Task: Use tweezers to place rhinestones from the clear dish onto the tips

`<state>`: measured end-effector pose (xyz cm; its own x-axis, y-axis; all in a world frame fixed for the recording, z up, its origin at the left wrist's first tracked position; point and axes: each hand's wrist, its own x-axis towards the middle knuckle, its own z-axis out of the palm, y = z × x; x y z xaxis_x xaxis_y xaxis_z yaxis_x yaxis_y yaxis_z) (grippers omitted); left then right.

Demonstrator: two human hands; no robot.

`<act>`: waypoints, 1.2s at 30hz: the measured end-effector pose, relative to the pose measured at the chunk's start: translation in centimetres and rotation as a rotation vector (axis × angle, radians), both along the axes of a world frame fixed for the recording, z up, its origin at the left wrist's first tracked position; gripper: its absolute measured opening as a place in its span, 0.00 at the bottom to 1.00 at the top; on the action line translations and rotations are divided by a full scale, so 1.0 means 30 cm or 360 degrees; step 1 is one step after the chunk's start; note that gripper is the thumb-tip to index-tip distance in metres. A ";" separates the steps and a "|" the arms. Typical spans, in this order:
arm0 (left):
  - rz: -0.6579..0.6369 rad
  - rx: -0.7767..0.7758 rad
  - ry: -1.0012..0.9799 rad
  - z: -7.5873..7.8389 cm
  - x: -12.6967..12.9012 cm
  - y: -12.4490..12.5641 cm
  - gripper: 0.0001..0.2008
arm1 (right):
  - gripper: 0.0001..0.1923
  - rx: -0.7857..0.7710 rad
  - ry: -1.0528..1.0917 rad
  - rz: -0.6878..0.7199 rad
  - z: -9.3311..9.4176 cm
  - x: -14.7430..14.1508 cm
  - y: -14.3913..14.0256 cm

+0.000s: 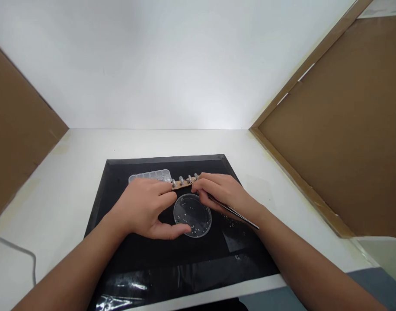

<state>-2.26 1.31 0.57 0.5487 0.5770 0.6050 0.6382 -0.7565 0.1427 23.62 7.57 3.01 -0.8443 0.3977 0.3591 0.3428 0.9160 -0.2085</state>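
My left hand [146, 207] steadies wooden strip [184, 184] | right hand [222, 192] pinches tweezers [230, 210] | pegs seemingly seated; beads remain in dish [192, 215].

A makeshift lab bench: white table [71, 172], black mat [126, 259], cardboard screens [347, 129] around.

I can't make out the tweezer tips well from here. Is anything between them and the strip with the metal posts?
Nothing visible. The right hand holds the tweezers with their tips right at the strip, which the left hand steadies. The dish lies nearer, below their path.
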 end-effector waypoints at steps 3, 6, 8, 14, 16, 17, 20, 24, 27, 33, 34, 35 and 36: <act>-0.0059 0.0169 -0.0090 -0.003 0.009 -0.008 0.27 | 0.11 -0.0029 -0.0005 0.0018 0.004 -0.001 0.001; -0.0111 0.0293 -0.0255 -0.007 0.014 -0.021 0.28 | 0.11 -0.0068 -0.0026 0.0015 0.006 -0.001 0.001; -0.0119 0.0334 -0.0357 -0.010 0.012 -0.028 0.29 | 0.12 -0.0073 -0.0050 0.0011 0.005 0.000 0.001; -0.0177 0.0385 -0.0355 -0.009 0.013 -0.026 0.27 | 0.11 -0.0065 -0.0078 0.0029 -0.003 0.004 0.007; -0.0230 0.0422 -0.0366 -0.005 0.018 -0.024 0.26 | 0.11 -0.0043 -0.0073 0.0029 -0.002 0.004 0.008; -0.0254 0.0443 -0.0387 -0.003 0.019 -0.024 0.25 | 0.11 -0.0031 -0.0071 0.0028 0.000 0.003 0.007; -0.0295 0.0478 -0.0437 0.002 0.019 -0.024 0.24 | 0.11 -0.0011 -0.0095 0.0036 0.007 -0.001 0.001; -0.0296 0.0480 -0.0443 0.003 0.013 -0.025 0.25 | 0.12 0.0037 -0.0137 0.0032 0.014 -0.004 -0.007; -0.0296 0.0478 -0.0427 0.003 0.014 -0.027 0.24 | 0.12 0.0087 -0.0167 0.0034 0.015 -0.004 -0.010; -0.0293 0.0442 -0.0448 -0.001 0.017 -0.025 0.21 | 0.13 0.0070 -0.0202 0.0048 0.009 -0.001 -0.012; -0.0294 0.0441 -0.0467 -0.002 0.015 -0.024 0.21 | 0.13 0.0071 -0.0202 0.0052 0.007 0.000 -0.012; -0.0295 0.0439 -0.0480 -0.003 0.014 -0.022 0.20 | 0.13 0.0076 -0.0200 0.0054 0.006 0.001 -0.012; -0.0294 0.0434 -0.0484 -0.003 0.013 -0.021 0.20 | 0.13 0.0082 -0.0198 0.0057 0.005 0.002 -0.012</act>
